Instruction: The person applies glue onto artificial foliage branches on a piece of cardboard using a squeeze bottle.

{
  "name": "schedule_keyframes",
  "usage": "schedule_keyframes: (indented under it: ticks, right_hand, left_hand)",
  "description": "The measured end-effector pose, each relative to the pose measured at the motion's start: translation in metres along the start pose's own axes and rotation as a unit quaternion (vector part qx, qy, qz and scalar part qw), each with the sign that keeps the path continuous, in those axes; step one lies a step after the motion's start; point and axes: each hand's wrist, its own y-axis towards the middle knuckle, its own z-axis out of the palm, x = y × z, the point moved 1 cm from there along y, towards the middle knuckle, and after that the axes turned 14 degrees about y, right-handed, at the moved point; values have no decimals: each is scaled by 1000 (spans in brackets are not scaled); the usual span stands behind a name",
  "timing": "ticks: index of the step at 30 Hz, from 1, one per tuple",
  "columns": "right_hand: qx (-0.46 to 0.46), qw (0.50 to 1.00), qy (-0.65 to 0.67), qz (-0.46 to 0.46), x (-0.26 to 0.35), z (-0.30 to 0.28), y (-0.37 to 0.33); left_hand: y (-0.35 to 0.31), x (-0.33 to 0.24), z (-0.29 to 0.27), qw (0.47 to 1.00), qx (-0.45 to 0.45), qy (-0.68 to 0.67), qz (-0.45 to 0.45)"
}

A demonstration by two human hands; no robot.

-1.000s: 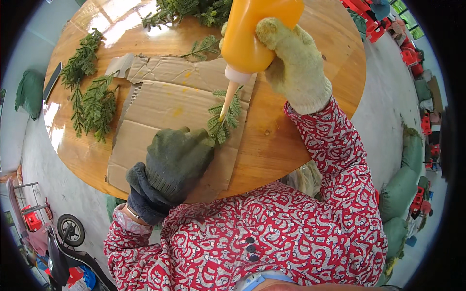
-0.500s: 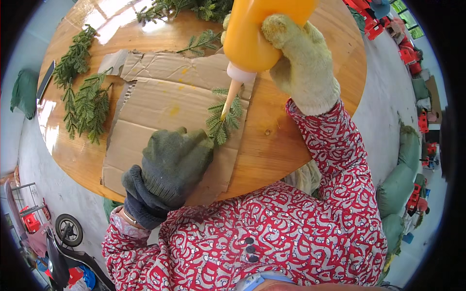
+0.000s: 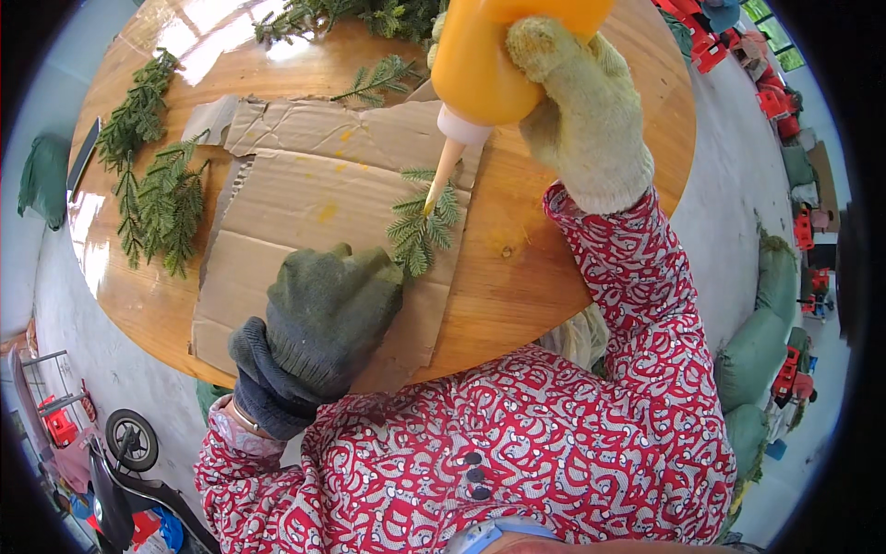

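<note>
My right hand (image 3: 591,129), in a pale knitted glove, grips a yellow squeeze bottle (image 3: 489,74) tilted nozzle-down. Its long cream nozzle (image 3: 445,171) reaches a small green fir sprig (image 3: 422,238), with the tip at the sprig's middle. The sprig lies on a flattened piece of cardboard (image 3: 277,208) marked with several yellow spots. My left hand (image 3: 332,314), in a dark green glove, is closed with its fingers at the sprig's near end; the fingertips themselves are hidden.
More fir branches lie on the round wooden table (image 3: 517,295): a pair at the left (image 3: 161,208), a long one (image 3: 138,111), a single sprig (image 3: 380,81) and a pile (image 3: 360,17) at the far edge. A dark flat object (image 3: 85,157) rests at the left rim.
The bottle and my right hand have shifted slightly right, and the nozzle tip has moved a little farther up the sprig. My left hand stays nearly in place.
</note>
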Motion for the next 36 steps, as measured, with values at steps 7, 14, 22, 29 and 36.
schedule_keyframes:
  ticks: [7, 14, 22, 29, 36]
  right_hand:
    - [-1, 1000, 4, -19, -2, -1, 5]
    - [11, 993, 108, -47, -9, 5, 7]
    - [113, 981, 140, 78, -14, -3, 9]
    - [94, 978, 172, 65, -15, -5, 12]
    - [82, 990, 110, 42, -14, -3, 9]
  left_hand:
    - [3, 0, -3, 999, 34, 0, -1]
    - [-1, 0, 2, 1000, -24, 9, 7]
    - [4, -1, -3, 1000, 18, 1, 0]
    - [3, -3, -5, 1000, 20, 4, -9]
    - [6, -2, -6, 999, 45, 1, -8]
